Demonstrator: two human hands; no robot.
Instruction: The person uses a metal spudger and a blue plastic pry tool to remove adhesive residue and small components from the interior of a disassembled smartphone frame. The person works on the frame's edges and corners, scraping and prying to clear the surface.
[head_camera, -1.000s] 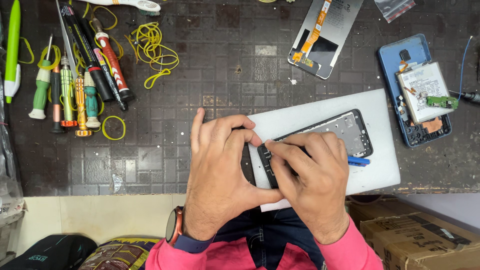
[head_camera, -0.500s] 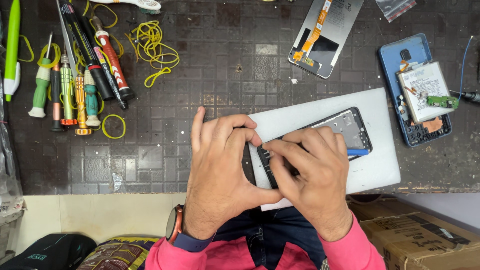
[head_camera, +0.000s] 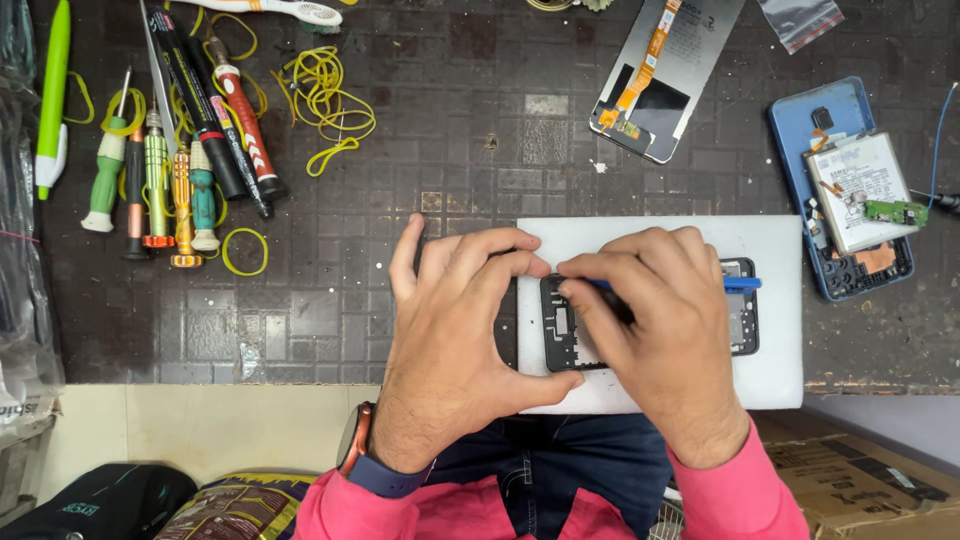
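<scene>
Phone frame (head_camera: 570, 330), black, lay flat on white pad (head_camera: 770, 300) at 6 o'clock of the dark tiled mat (head_camera: 420, 140); left hand (head_camera: 455, 325) curled over frame's 9 o'clock end, fingertips pressing its top edge, pinning it; right hand (head_camera: 660, 330) pinched shut on thin blue tool (head_camera: 742, 284), tip hidden under fingers near frame's upper edge, shaft poking out at 3 o'clock

Risks, as judged: tool could slip off the edge and gouge frame or jab left fingertips, the two hands sitting touching; too much levering might crack or bend the thin frame; pad could slide toward table edge if the pinning hand eased

Screwdrivers (head_camera: 160, 180) and yellow bands (head_camera: 320, 100) at 10 o'clock, well apart; display panel (head_camera: 665, 80) at 1 o'clock; blue back shell (head_camera: 850, 190) with loose board at 2 o'clock, near pad's corner, liable to be knocked by a slipping elbow
</scene>
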